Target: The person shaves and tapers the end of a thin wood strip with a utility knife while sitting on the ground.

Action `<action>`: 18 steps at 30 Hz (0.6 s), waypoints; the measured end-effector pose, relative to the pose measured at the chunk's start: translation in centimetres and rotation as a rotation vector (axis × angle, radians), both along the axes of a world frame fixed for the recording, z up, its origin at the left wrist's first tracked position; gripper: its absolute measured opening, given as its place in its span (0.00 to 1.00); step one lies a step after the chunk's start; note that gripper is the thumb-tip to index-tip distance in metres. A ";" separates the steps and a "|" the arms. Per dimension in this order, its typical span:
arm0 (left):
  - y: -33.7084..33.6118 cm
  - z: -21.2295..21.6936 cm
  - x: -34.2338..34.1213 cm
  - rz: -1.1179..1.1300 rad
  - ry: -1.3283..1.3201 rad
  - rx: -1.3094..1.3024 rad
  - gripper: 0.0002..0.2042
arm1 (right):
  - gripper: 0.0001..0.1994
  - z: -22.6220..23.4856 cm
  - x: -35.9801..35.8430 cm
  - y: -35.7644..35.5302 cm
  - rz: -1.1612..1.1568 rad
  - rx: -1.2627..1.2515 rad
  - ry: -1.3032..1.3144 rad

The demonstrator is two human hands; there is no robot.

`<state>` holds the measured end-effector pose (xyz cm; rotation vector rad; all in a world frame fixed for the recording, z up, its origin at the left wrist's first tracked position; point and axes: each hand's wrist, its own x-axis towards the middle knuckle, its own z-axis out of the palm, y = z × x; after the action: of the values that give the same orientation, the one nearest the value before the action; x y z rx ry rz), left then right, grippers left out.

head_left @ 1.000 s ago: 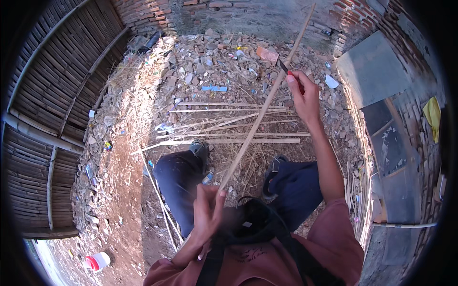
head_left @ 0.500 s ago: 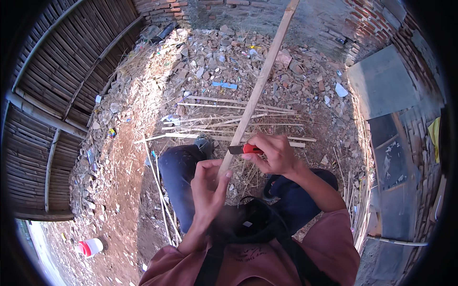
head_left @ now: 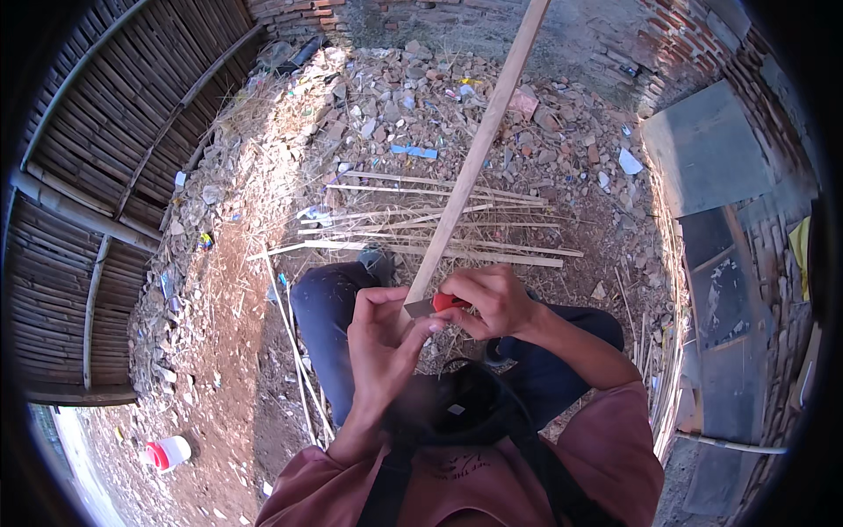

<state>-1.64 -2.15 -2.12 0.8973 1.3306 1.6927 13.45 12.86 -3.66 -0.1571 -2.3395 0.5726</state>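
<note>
A long pale wooden strip [head_left: 474, 158] slants from between my hands up toward the far wall. Its near end lies in my left hand [head_left: 379, 338], with the thumb and fingers closed about it. My right hand [head_left: 496, 300] grips a red-handled utility knife [head_left: 446, 302]. The knife's broad blade rests against the strip near its lower end, close to my left thumb and fingers. Beyond my knees, several thin split strips [head_left: 439, 250] lie across one another on the ground.
Rubble [head_left: 527, 132] and litter spread toward a brick wall [head_left: 421, 22]. A slatted bamboo wall [head_left: 97, 176] stands on the left. A red-and-white container [head_left: 169, 453] sits at the lower left. Flat dark panels [head_left: 711, 149] lean at the right, and more thin sticks [head_left: 300, 378] lie beside my left leg.
My right hand has drawn the knife down along the strip toward my left hand. The blade now sits near the strip's lower end. My left hand stays almost in place.
</note>
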 end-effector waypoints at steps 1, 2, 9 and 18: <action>0.0 0.2 0.0 0.001 0.000 -0.001 0.23 | 0.12 0.0 0.0 0.0 0.017 0.004 -0.004; 0.1 0.4 0.0 -0.005 -0.030 0.009 0.23 | 0.12 0.0 0.0 0.0 0.018 0.004 -0.004; -0.3 -0.4 0.0 0.012 0.037 -0.007 0.21 | 0.12 0.3 -0.2 -0.2 0.024 -0.006 -0.005; 0.1 -0.6 0.5 0.073 0.016 0.040 0.20 | 0.13 0.7 -0.4 -0.6 -0.005 -0.032 0.028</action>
<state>-1.10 -2.03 -2.77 0.8966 1.3586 1.7769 13.07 12.26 -2.93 -0.1684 -2.3032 0.6068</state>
